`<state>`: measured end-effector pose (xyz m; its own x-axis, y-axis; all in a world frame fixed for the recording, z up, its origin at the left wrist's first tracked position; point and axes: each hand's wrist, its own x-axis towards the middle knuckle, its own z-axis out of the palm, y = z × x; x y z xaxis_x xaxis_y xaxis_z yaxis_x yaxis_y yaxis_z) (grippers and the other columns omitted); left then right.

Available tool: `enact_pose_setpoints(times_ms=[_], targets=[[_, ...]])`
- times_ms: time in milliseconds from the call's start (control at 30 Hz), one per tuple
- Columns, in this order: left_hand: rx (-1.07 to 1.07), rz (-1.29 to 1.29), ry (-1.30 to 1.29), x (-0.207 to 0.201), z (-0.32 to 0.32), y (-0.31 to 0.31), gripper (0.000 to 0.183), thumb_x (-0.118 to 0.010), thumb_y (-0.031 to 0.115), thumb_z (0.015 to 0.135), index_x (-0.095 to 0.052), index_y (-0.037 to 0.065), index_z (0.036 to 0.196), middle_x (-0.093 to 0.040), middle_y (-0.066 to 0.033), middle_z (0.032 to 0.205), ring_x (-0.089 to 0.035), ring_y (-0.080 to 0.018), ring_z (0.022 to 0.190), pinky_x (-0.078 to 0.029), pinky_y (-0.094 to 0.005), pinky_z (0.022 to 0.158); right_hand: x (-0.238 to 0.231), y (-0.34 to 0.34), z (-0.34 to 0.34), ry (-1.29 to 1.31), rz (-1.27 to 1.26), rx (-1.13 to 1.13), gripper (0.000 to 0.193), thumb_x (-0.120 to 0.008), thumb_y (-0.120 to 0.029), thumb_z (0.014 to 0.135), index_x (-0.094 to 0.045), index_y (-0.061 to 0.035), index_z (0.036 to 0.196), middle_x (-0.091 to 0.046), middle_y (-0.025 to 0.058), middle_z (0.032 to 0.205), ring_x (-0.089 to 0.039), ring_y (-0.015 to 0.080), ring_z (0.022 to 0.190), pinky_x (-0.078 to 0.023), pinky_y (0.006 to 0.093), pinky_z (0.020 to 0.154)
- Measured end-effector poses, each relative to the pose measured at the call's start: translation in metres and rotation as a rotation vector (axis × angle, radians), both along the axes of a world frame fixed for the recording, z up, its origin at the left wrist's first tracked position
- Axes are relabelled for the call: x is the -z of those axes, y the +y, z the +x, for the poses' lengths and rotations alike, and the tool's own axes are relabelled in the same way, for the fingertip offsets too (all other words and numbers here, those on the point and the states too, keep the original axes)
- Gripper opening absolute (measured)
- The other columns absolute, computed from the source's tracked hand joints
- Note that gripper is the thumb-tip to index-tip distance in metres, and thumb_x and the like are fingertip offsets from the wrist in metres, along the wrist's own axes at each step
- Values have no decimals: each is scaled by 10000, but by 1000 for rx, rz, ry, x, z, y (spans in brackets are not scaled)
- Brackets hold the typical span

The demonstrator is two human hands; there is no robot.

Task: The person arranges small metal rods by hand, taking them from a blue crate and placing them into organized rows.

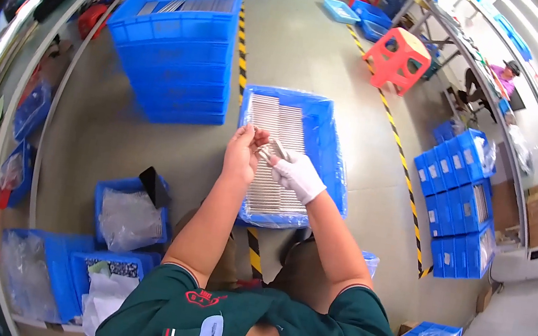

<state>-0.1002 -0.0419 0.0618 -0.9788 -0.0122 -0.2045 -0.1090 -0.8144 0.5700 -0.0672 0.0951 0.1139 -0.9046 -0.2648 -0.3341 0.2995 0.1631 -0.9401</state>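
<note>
A blue crate (328, 132) lined with clear plastic stands on the floor in front of me. Inside it, thin light-grey flat pieces (278, 201) are stacked on edge in two long rows. Over these rows my bare left hand (243, 152) is closed, its thumb and fingers curled together; what it may be gripping is too small to make out. My right hand (297, 176), in a white glove with bare fingertips, is closed on small light metal pieces (277, 148). Both hands nearly meet above the crate's left half.
Stacked blue crates (180, 61) rise at the far left, the top one holding grey pieces. A red stool (400, 57) stands far right, near a seated person (501, 81). Blue bins (456, 196) are piled at the right. A bin with plastic bags (131, 217) sits near left.
</note>
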Motion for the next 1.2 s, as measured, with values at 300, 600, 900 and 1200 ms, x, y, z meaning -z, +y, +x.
enact_pose_setpoints(times_ms=[300, 600, 900, 1200], targets=[[65, -145, -93, -20, 28, -4, 192, -457, 246, 921, -517, 81, 842, -587, -43, 805, -522, -100, 705, -422, -237, 625, 4, 15, 2, -124, -452, 194, 180, -552, -173, 853, -553, 6, 871, -524, 41, 597, -354, 48, 393, -248, 188, 361], [182, -155, -9, -19, 34, 2, 145, -509, 191, 898, -544, 54, 866, -558, -18, 743, -491, -96, 651, -416, -240, 620, 10, 14, 0, 140, -63, 182, 109, -590, -105, 818, -592, -11, 874, -557, 5, 638, -474, 54, 545, -397, 227, 504], [225, -293, 68, -12, 34, -5, 102, -590, 125, 843, -590, 23, 839, -581, -27, 716, -506, -90, 627, -429, -229, 606, 25, 15, 4, 493, 203, 200, 146, -616, -102, 791, -599, -37, 921, -617, 80, 701, -550, 131, 585, -445, 267, 569], [193, -531, 93, -14, 30, -7, 110, -643, 133, 802, -630, 24, 809, -605, -10, 719, -500, -56, 637, -397, -195, 597, 22, 15, 4, 470, 223, 223, 158, -634, -139, 778, -600, -39, 896, -623, 134, 740, -587, 218, 622, -456, 307, 596]])
